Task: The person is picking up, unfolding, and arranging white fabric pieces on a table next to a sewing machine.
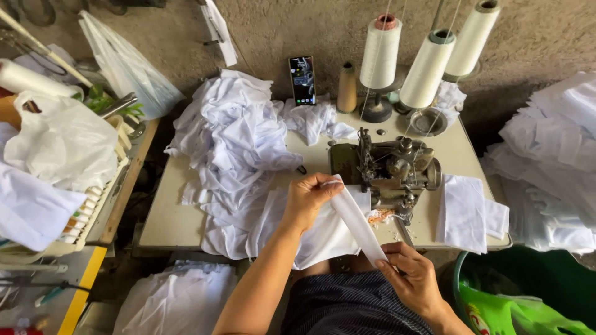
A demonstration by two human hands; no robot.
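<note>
white strip (358,221) was stretched taut at the bench's front edge, left hand (308,200) pinching its top, right hand (411,275) fingers clamped on its bottom, aligned beside the sewing machine (388,170).

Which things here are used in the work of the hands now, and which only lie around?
In use:
- white fabric strip, held by left hand and right hand
- sewing machine
- thread cones

Lying about:
- phone
- heap of white cloth
- plastic bag
- green tub
</note>
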